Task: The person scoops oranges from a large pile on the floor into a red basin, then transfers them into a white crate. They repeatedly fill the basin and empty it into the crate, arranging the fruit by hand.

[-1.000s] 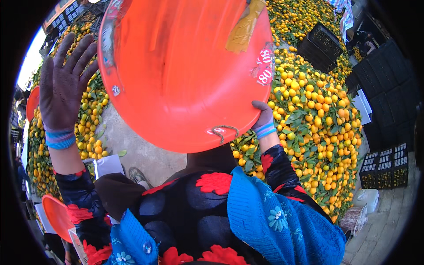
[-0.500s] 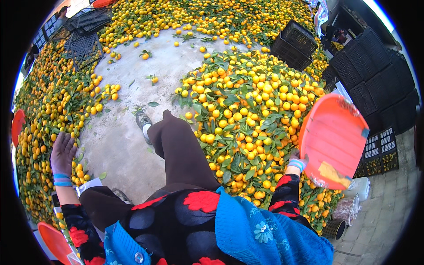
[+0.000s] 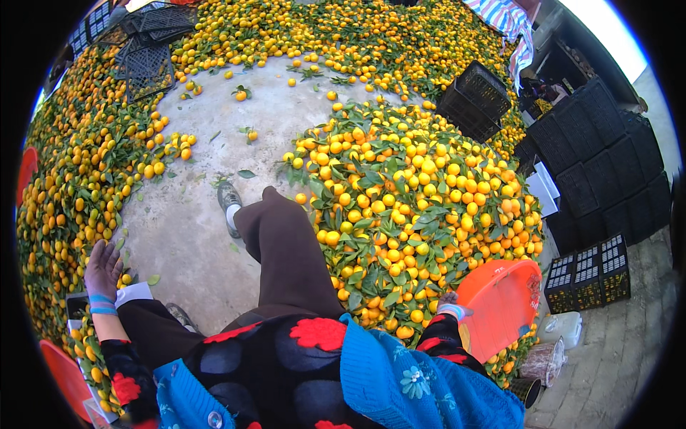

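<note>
My right hand [image 3: 453,306] grips the near-left edge of a red-orange plastic scoop [image 3: 500,307], shaped like a shallow basin with a ribbed inside. The scoop rests low, tilted, against the right side of a big heap of orange citrus fruit with green leaves [image 3: 414,207]; no fruit shows inside it. Part of its lower edge is hidden by my sleeve. Out to the left, my left hand [image 3: 104,272] is empty with fingers spread, above fruit at the edge of the left pile [image 3: 86,186]. Both hands wear thin gloves with blue bands at the wrists.
Black crates [image 3: 475,100] stand at the far right of the heap, and tall crate stacks [image 3: 607,143] rise beyond. Filled crates [image 3: 589,275], a clear jug [image 3: 561,329] and a bucket [image 3: 544,362] sit at right. Another red basin [image 3: 68,379] lies lower left. Bare concrete [image 3: 207,143] divides the piles.
My right hand has brought the scoop down and nearer to me, from raised upright to low beside the heap. My left hand has dropped slightly and stays spread.
</note>
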Tool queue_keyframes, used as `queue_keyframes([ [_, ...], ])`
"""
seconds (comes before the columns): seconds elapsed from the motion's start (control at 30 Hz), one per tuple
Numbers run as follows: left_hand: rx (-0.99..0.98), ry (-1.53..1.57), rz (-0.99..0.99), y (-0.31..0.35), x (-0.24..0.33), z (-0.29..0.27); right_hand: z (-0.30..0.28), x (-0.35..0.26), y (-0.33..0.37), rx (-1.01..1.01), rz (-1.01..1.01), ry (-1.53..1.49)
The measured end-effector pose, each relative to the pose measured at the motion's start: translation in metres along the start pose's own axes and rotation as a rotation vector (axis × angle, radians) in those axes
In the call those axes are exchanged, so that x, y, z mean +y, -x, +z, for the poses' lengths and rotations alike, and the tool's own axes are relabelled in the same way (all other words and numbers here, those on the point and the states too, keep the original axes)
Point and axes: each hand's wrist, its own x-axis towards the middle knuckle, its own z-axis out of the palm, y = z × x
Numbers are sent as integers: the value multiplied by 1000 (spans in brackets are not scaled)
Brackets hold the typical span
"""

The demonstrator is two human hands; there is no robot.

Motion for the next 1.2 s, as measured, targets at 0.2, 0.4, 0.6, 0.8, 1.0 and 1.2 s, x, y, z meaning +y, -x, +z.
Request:
queue_keyframes([
  [0.2, 141, 161, 21, 20, -5, -50, 17, 3, 11, -173, 12, -10],
  [0.4, 360, 354, 66, 48, 0, -108, 65, 27, 38, -390, 21, 214],
  [0.6, 649, 345, 90, 91, -33, -216, 180, 143, 157, -796, 223, 493],
  [0.8, 1087, 339, 57, 195, -121, -364, 232, 299, 341, -1246, 472, 871],
  [1.0, 1435, 352, 202, 367, -191, -406, 171, 417, 504, -1849, 582, 1318],
  [1.2, 1746, -80, -193, 425, -171, -390, 37, 463, 623, -2465, 431, 1673],
])
